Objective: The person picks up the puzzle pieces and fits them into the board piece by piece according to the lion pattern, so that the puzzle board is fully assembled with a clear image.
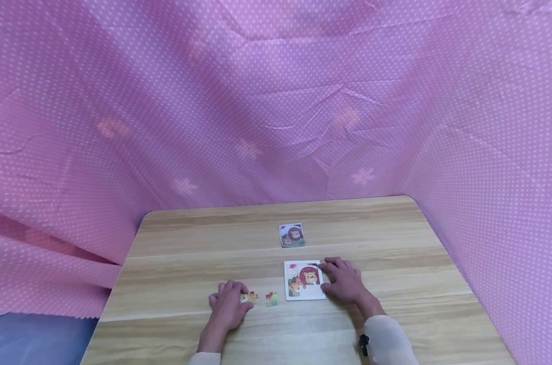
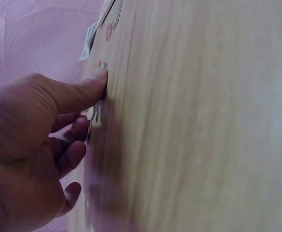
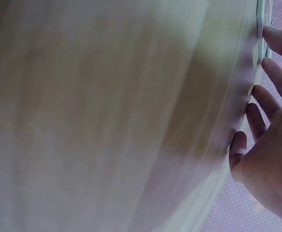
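Observation:
A square jigsaw puzzle board [image 1: 305, 298] with a white border lies on the table, partly filled with a lion picture [image 1: 309, 276]; its lower right part is bare. At its right edge, the thumb and index finger of my right hand [image 1: 346, 284] touch the frame, the fingers spread and loosely bent. Left of the board, my left hand [image 1: 230, 305] pinches a colourful puzzle piece [image 1: 251, 297] between thumb and index finger, low at the tabletop. Another puzzle piece [image 1: 272, 298], green and red, lies between that hand and the board. In the left wrist view, the thumb partly hides the held piece.
Behind the board, a small card [image 1: 292, 235] with a matching lion picture lies on the wooden table [image 1: 203, 238]. Pink dotted cloth [image 1: 276, 126] hangs around the back and sides. A dark object [image 1: 364, 344] is at the right sleeve's cuff.

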Demonstrator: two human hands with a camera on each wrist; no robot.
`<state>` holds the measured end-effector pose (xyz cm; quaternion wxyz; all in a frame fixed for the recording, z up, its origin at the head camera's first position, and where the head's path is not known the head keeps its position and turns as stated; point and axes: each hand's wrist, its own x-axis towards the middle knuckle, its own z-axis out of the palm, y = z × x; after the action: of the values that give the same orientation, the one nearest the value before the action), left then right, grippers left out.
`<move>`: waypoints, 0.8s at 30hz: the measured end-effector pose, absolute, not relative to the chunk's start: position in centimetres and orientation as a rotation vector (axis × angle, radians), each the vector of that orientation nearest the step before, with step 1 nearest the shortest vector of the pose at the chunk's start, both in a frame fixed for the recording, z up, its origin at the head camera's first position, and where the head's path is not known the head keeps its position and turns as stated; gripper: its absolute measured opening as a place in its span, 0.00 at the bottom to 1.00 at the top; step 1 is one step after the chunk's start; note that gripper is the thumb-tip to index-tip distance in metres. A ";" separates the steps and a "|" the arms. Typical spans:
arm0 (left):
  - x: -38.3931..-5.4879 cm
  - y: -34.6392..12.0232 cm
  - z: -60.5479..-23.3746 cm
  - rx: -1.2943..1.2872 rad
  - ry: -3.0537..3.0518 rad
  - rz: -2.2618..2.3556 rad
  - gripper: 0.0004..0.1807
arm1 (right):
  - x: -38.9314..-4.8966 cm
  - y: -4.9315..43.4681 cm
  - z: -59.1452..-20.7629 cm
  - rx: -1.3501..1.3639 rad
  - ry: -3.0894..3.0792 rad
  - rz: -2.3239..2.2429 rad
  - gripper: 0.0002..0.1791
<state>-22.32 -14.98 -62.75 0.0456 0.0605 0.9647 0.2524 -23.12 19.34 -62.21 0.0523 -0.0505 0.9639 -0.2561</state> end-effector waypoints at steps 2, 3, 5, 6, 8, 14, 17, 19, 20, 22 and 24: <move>-22.3 -14.9 -62.8 0.184 2.959 0.775 0.17 | -23.1 19.4 -62.3 -0.156 2.930 -0.770 0.31; -22.3 -14.9 -62.8 0.191 2.972 0.778 0.17 | -23.1 19.4 -62.3 -0.156 2.930 -0.768 0.31; -22.2 -14.9 -62.9 0.189 2.991 0.794 0.17 | -23.2 19.4 -62.3 -0.150 2.931 -0.769 0.31; -22.2 -14.9 -62.9 0.190 3.000 0.802 0.17 | -23.2 19.4 -62.4 -0.148 2.933 -0.774 0.31; -22.1 -14.8 -63.0 0.190 3.013 0.818 0.15 | -23.1 19.5 -62.4 -0.144 2.931 -0.774 0.31; -22.0 -14.6 -63.1 0.178 3.022 0.857 0.07 | -23.2 19.5 -62.6 -0.135 2.927 -0.778 0.31; -22.0 -14.7 -63.2 0.170 3.027 0.880 0.07 | -23.2 19.5 -62.7 -0.134 2.930 -0.776 0.30; -22.0 -14.6 -63.2 0.164 3.026 0.903 0.08 | -23.2 19.5 -62.7 -0.131 2.929 -0.772 0.30; -22.0 -14.6 -63.2 0.162 3.025 0.914 0.08 | -23.2 19.4 -62.7 -0.130 2.929 -0.774 0.30; -22.0 -14.4 -63.1 0.168 3.025 0.942 0.08 | -23.2 19.4 -62.6 -0.127 2.927 -0.776 0.30; -22.0 -14.2 -62.9 0.182 3.019 0.970 0.07 | -23.2 19.4 -62.6 -0.124 2.927 -0.776 0.30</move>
<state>-21.96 -14.16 -62.88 -0.0172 0.0572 0.9503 0.3055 -23.22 19.40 -62.61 0.0557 -0.0407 0.9643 -0.2556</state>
